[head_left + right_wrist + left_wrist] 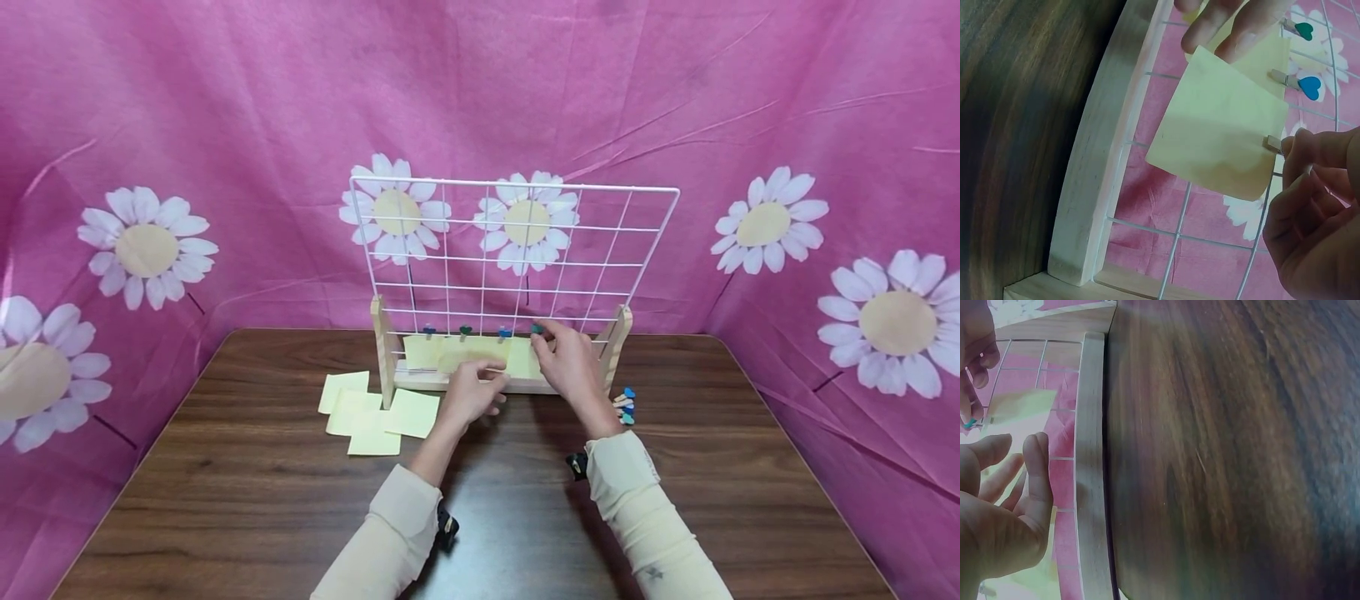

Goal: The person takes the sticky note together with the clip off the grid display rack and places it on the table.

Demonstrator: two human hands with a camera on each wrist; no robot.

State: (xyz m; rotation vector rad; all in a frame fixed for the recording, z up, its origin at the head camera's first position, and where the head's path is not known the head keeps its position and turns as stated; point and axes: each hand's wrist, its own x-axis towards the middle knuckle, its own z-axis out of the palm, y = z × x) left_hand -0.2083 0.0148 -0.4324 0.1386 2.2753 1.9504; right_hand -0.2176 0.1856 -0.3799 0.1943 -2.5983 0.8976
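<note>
Mostly hidden behind the pinching fingertips of the right hand (572,362): a wooden clip (1274,144), bare tip showing in the right wrist view. Partly covering the neighbouring notes (423,352): the left hand (472,393), slack-fingered and gripping nothing, contact with paper hard to make out. Cut off at the left wrist view's edge: the right hand. Under the clip's tip, low on the white wire grid (513,182) near the table's (750,483) far edge: a pale yellow square note (1219,128), plain and slightly bowed.

And the right hand (1319,219) hides the far end of its pinched clip (1274,144)! Left hand (1004,525), cropped by its wrist view's left edge; bunched clips (627,407) too small to count!
</note>
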